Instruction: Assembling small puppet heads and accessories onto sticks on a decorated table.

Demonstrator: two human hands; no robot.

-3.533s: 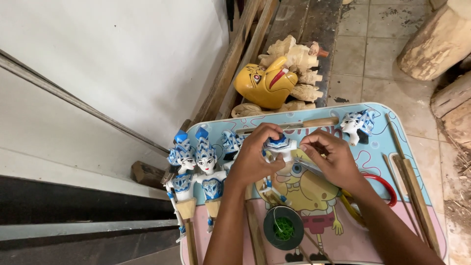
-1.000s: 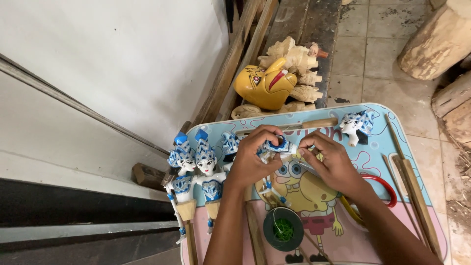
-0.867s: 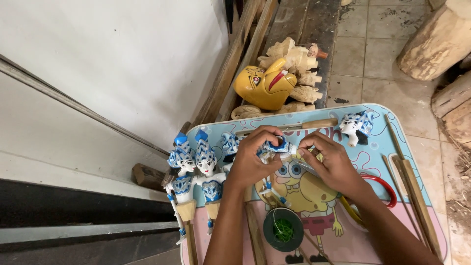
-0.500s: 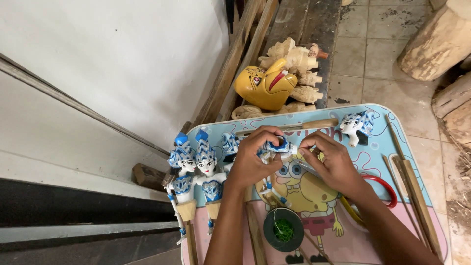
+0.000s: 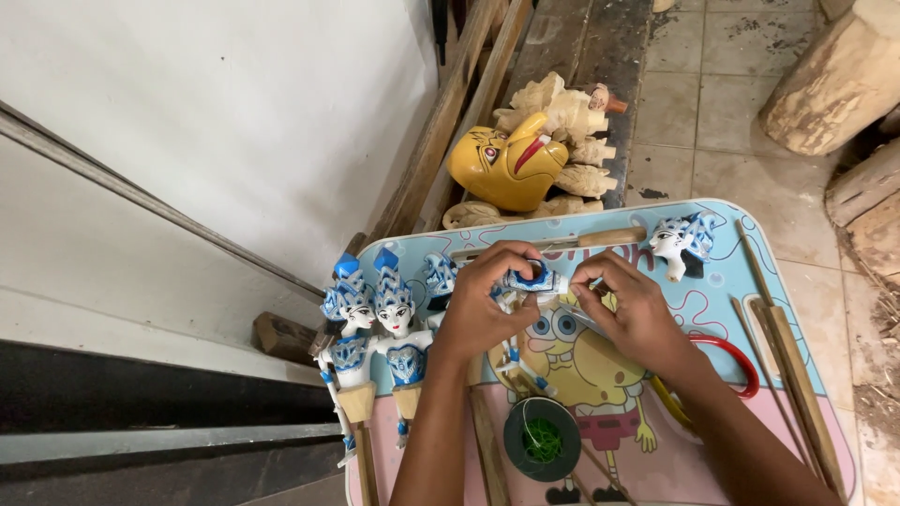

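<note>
Both hands meet over the tray table (image 5: 797,281): left hand (image 5: 478,309) grips a small blue-white puppet figure (image 5: 527,281), fingers curled round its body; right hand (image 5: 630,309) pinches at its end w/ thumb & forefinger. Figure sits above the tray's middle, just over the cartoon print. On tray: 2 finished blue-white puppets (image 5: 375,319) on sticks at left edge, 1 loose puppet head (image 5: 682,240) top right, 1 green thread spool (image 5: 542,439), 1 red ring (image 5: 741,361), thin sticks (image 5: 792,365) at right. Beyond tray: 1 yellow mask (image 5: 506,169) among unpainted carved heads (image 5: 577,117).
</note>
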